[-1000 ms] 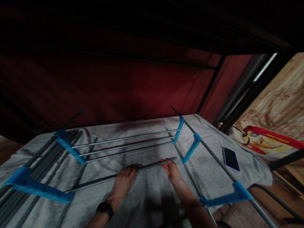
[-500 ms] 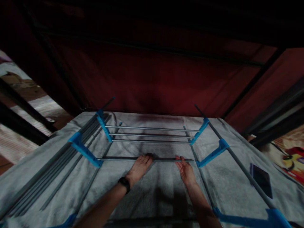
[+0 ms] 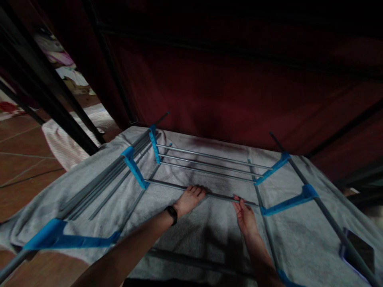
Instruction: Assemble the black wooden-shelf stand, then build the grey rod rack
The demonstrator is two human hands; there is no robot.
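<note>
My left hand [image 3: 191,198], with a black band on the wrist, is closed over the middle of a thin grey metal rod [image 3: 167,185]. Near the rod's right end, the fingers of my right hand [image 3: 245,215] pinch it. At its left end the rod meets a blue plastic bracket [image 3: 136,171]; whether it is seated there I cannot tell. The right tip lies just short of the opposite blue bracket [image 3: 284,204]. Behind, three crossrods [image 3: 209,156] span another pair of blue brackets. These brackets sit on long grey side tubes [image 3: 329,221].
Several loose grey tubes [image 3: 103,187] lie along the left side. A phone [image 3: 363,249] rests at the right, partly behind a side tube. Grey cloth [image 3: 191,235] covers the surface beneath, and a dark red panel [image 3: 209,91] stands behind.
My view has turned left and tilted, so the frame appears further right and slanted. Both hands stay on the same rod, its right tip still beside the right bracket.
</note>
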